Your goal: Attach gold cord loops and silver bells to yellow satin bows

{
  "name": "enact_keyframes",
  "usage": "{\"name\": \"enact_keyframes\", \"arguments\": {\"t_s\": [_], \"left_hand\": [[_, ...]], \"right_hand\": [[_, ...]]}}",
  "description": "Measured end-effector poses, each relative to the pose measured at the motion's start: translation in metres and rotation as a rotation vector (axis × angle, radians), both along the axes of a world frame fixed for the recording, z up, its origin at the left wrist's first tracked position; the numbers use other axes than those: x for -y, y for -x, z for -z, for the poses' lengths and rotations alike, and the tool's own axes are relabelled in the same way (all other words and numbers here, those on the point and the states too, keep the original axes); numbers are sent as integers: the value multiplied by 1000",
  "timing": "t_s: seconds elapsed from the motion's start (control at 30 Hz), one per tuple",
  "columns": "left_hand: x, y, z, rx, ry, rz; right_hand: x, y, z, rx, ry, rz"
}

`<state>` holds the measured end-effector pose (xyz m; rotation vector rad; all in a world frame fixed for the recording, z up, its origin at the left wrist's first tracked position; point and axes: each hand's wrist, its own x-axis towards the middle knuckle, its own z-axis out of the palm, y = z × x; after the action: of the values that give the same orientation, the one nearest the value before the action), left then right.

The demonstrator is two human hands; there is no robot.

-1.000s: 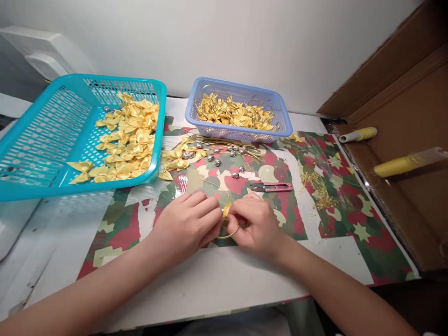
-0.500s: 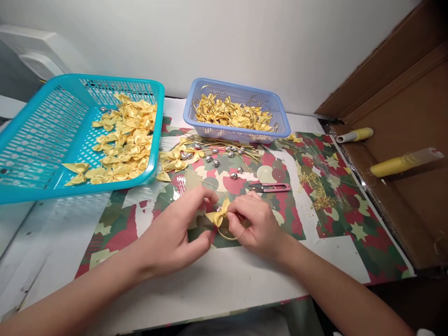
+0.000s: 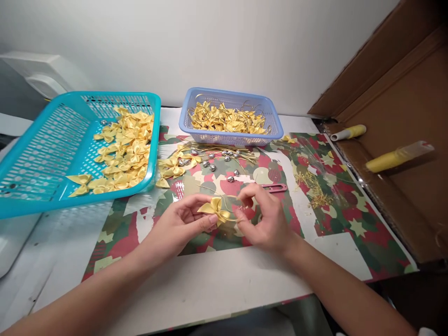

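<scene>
My left hand point(image 3: 184, 221) pinches a yellow satin bow point(image 3: 216, 209) between thumb and fingers, above the patterned table cover. A thin gold cord point(image 3: 231, 220) runs in a loop from the bow's right side toward my right hand point(image 3: 262, 217). The thumb and forefinger of that hand are curled at the loop's far side, gripping the cord. Just behind my right hand lie pink-handled thread snips point(image 3: 276, 188), their blades hidden by it. Small silver bells point(image 3: 212, 167) are scattered beyond my hands, with loose bows point(image 3: 173, 165) to their left.
A turquoise basket point(image 3: 157, 140) of yellow bows stands on the left. At the back, a blue-violet basket point(image 3: 227, 137) holds bows with gold loops. Cut gold cords point(image 3: 241, 150) lie before it, and trimmings point(image 3: 318, 196) to the right. A cardboard wall point(image 3: 395, 102) with yellow-wrapped tubes point(image 3: 392, 159) borders the right.
My left hand has closed on the bow, which now faces up. My right hand has shifted from the bow to the right, onto the cord loop. The camera view has shifted slightly.
</scene>
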<state>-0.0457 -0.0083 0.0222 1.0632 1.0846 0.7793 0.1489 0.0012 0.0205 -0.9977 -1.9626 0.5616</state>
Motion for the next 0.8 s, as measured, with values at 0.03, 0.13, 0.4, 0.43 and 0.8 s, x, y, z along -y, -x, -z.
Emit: {"name": "enact_keyframes", "arguments": {"t_s": [0.03,0.13,0.4,0.43,0.8], "left_hand": [[0,0,1,10,-5,-36],[2,0,5,27,-27,-102],[9,-4,1,-31,-171,-16],[10,-4,2,-63,-216,-22],[11,-4,8,-241,-265,-51]], "right_hand": [[2,1,0,-42,12,10],[8,7,2,-65,-45,-30],[11,13,11,13,-245,24],[11,12,12,29,-261,23],[7,12,19,-45,-245,34]]}}
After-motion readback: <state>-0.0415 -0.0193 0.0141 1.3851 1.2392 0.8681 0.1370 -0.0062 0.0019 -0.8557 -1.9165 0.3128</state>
